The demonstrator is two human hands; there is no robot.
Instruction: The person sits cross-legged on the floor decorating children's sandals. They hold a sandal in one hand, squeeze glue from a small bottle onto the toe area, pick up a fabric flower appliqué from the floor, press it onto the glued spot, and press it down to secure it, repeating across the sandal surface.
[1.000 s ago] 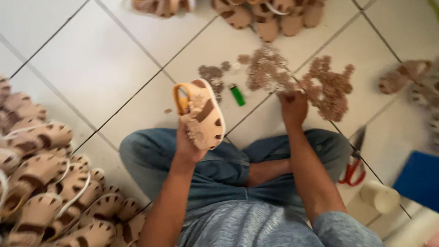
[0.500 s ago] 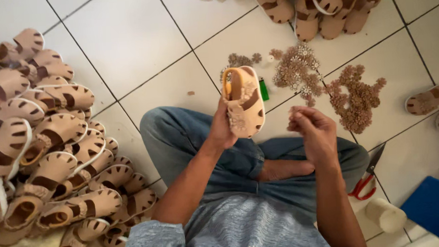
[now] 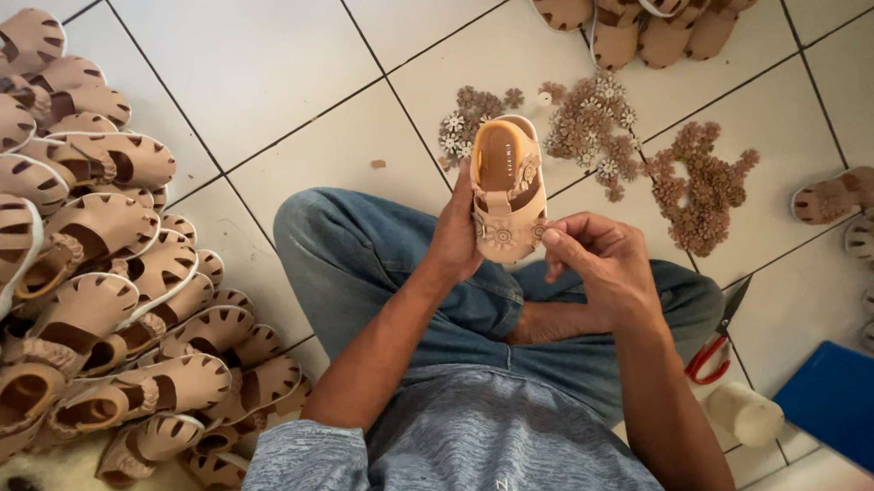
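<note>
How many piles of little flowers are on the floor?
3. One small pile lies left of the sandal held in the left hand, one sits just right of it, and the biggest is farther right. The sandal may hide a few.

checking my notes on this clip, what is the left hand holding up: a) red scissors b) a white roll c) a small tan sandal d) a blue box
c: the left hand grips a small tan sandal by its side, with the right hand touching its toe end.
</note>
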